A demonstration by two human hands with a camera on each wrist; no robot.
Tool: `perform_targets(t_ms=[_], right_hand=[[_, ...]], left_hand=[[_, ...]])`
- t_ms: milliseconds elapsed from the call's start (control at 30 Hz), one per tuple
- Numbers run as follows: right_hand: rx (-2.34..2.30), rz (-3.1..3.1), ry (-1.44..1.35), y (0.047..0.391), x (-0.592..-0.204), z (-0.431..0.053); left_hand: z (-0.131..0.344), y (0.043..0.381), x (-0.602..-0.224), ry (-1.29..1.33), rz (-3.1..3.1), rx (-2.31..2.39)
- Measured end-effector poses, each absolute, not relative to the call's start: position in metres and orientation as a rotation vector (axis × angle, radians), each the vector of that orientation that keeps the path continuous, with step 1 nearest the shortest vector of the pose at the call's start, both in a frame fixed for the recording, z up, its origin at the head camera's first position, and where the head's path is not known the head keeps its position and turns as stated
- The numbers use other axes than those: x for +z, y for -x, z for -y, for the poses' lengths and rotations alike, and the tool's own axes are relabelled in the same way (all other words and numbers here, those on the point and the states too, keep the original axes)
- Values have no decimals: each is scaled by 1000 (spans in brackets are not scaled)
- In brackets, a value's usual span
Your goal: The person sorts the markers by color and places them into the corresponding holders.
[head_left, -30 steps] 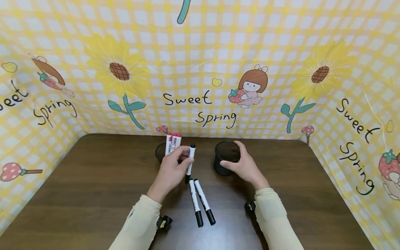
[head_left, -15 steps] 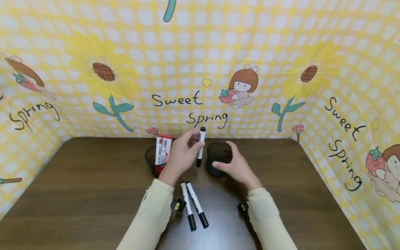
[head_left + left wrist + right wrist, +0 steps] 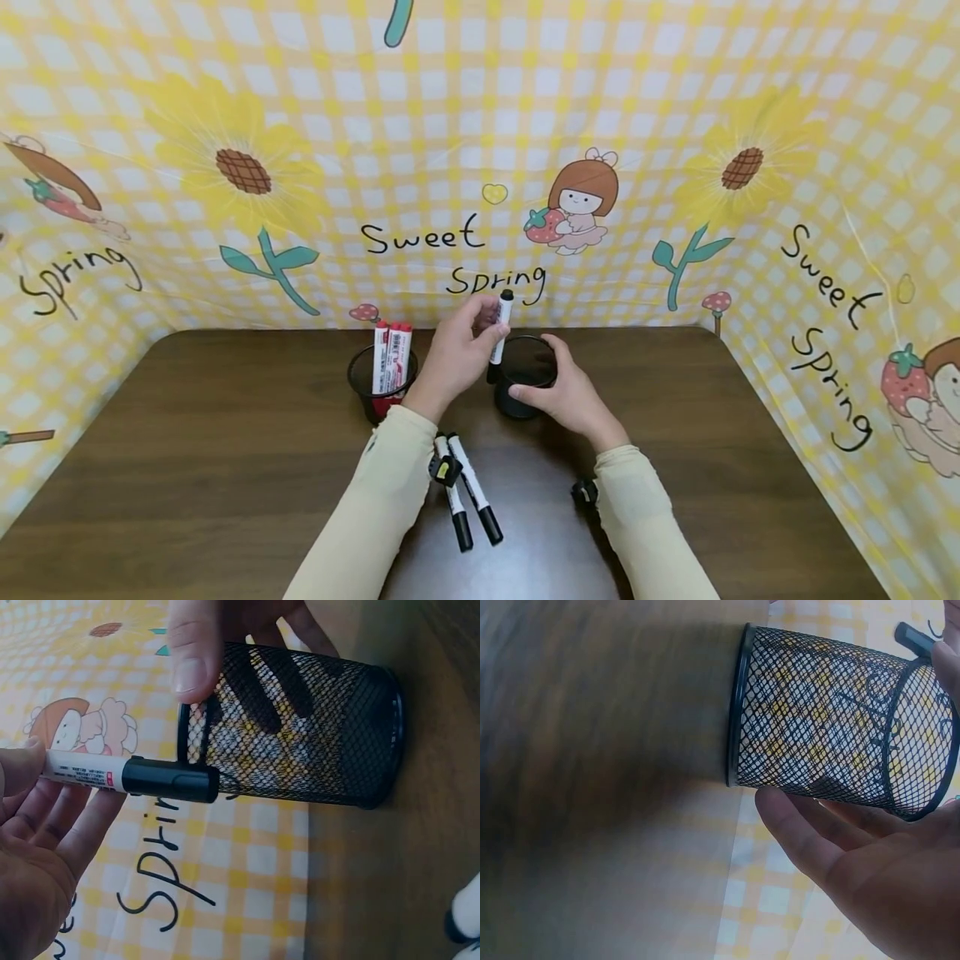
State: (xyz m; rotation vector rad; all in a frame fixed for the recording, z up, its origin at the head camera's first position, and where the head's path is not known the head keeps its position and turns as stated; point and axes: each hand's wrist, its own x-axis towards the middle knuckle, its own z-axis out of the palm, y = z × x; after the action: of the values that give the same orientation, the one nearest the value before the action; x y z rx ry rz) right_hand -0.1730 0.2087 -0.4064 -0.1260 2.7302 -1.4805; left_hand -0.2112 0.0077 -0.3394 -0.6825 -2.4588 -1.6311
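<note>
The left hand [image 3: 457,350] is pinching a black-and-white marker [image 3: 501,329] between its thumb and fingers. The marker is standing nearly upright in this grip, its top leaning slightly to the right; its white barrel is showing lines of small dark print and, beside the cap, a small red patch, while a short black end is projecting above the fingers and a longer black cap is pointing down below them. The cap is hanging just beside the rim of a black wire-mesh cup [image 3: 360,727]; whether the two are touching cannot be told. The right hand [image 3: 573,392] is gripping this cup from the right, its thumb lying on the near side and its other fingers reaching round the far side. The cup is standing upright within those fingers, its open mesh letting the yellow-checked cloth [image 3: 435,125] behind show through, and solid dark bands are edging its mouth and base. To the left of the left fingers, a second mesh cup [image 3: 367,408] is holding red-ended markers [image 3: 393,358] with white barrels. Nearer the wearer than the left fingers, two further markers [image 3: 469,475] are lying side by side on the wooden desk [image 3: 187,442].
</note>
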Motion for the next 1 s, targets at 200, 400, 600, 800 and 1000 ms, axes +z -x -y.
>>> perform_targets(t_ms=[200, 400, 600, 800, 1000], right_hand=[[-1481, -2724, 116, 173, -406, -209], [-1482, -2723, 107, 174, -408, -209], [-1471, -2727, 112, 174, -411, -208], [-1475, -2726, 118, 174, -409, -207], [-1489, -2725, 116, 174, -407, -210]], left_hand=[[-8, 211, -332, 711, 2386, -1686], [-15, 211, -330, 755, 2299, -1733], [-22, 216, -343, 827, 2396, -1648], [-22, 221, -363, 830, 2482, -1635], [-22, 222, -371, 802, 2488, -1691]])
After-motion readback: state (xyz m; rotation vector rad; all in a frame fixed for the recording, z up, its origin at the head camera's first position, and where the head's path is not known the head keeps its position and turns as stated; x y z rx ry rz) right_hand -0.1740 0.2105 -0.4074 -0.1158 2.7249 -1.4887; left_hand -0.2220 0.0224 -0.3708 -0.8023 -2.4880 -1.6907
